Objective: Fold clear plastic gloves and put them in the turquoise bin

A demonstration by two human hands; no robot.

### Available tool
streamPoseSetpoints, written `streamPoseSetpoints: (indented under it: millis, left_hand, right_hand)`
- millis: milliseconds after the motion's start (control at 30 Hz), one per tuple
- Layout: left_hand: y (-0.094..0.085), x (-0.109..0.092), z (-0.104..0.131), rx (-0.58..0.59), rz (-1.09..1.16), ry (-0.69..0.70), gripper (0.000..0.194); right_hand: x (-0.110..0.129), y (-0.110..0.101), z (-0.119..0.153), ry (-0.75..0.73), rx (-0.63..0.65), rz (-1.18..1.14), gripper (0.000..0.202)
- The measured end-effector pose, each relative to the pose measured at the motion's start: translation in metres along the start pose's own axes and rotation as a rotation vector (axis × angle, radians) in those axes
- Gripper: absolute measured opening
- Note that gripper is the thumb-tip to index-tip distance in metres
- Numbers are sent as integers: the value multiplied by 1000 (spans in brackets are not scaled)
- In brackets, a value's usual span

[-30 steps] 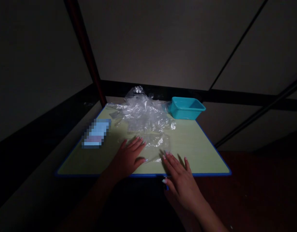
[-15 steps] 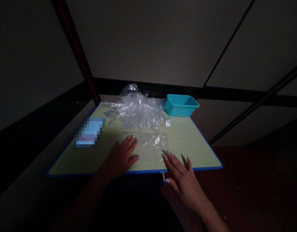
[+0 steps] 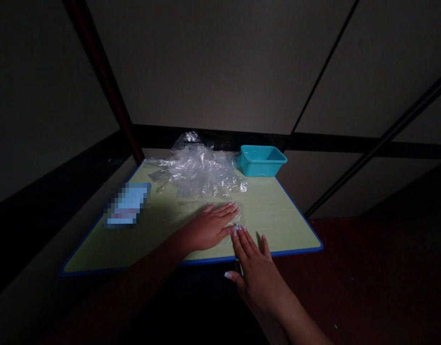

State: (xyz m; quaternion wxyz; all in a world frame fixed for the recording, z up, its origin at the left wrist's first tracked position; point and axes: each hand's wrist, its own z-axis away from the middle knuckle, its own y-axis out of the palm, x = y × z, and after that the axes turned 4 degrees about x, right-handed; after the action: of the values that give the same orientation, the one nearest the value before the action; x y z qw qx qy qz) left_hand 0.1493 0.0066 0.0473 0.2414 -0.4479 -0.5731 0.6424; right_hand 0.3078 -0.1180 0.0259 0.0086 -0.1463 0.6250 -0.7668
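Observation:
My left hand [image 3: 211, 227] lies flat, fingers stretched to the right, over a clear plastic bag [image 3: 241, 213] spread on the table. Most of that bag is hidden beneath the hand. At the table's front edge, my right hand [image 3: 258, 268] has its fingers apart, the fingertips touching down near the bag's right front corner. The left thumb and right fingertips meet or nearly meet there. Behind both hands sits a heap of crumpled clear plastic bags [image 3: 202, 170].
A turquoise plastic basket [image 3: 263, 167] stands at the table's back right corner. On the left lies a blurred-out flat object [image 3: 127, 206], bluish and bright. The light-topped table [image 3: 277, 215] has a blue edge, with wall panels behind and a dark reddish floor to the right.
My left hand has slid rightward across the flat bag, covering most of it. My right hand stays at the front edge near the bag's corner. The whole view has shifted slightly.

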Motion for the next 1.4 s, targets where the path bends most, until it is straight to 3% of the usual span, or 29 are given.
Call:
streamPoseSetpoints:
  millis: [133, 200, 300, 367, 533, 700, 967, 1167, 1300, 1400]
  left_hand:
    - [14, 8, -7, 84, -32, 10, 48]
    - [15, 16, -12, 4, -25, -20, 48]
    - [10, 30, -28, -221, 58, -104, 49]
    - [6, 40, -43, -255, 154, -171, 46]
    - [5, 52, -83, -28, 372, -219, 35]
    - [6, 53, -100, 77, 484, -182, 27]
    - [-2, 64, -97, 203, 665, -96, 29]
    - [-15, 78, -89, 381, 677, -133, 42]
    - [-27, 86, -84, 467, 583, -146, 25]
    - [-33, 90, -82, 449, 565, -143, 18]
  right_hand:
    - [-6, -4, 5, -11, 55, 0, 80]
    - [-9, -5, 7, -17, 60, -1, 80]
    - [-11, -3, 8, -15, 41, -3, 80]
    - [-11, 0, 8, -12, 23, -2, 80]
    - [-11, 6, 9, -15, 3, 6, 81]
    - [-10, 9, 9, 2, -17, 17, 86]
    - [-10, 15, 8, -3, -62, 31, 87]
    - [-11, 16, 8, -3, -74, 28, 84]
    - [-12, 18, 7, -2, -92, 23, 84]
    - [-12, 19, 7, 6, -87, 22, 84]
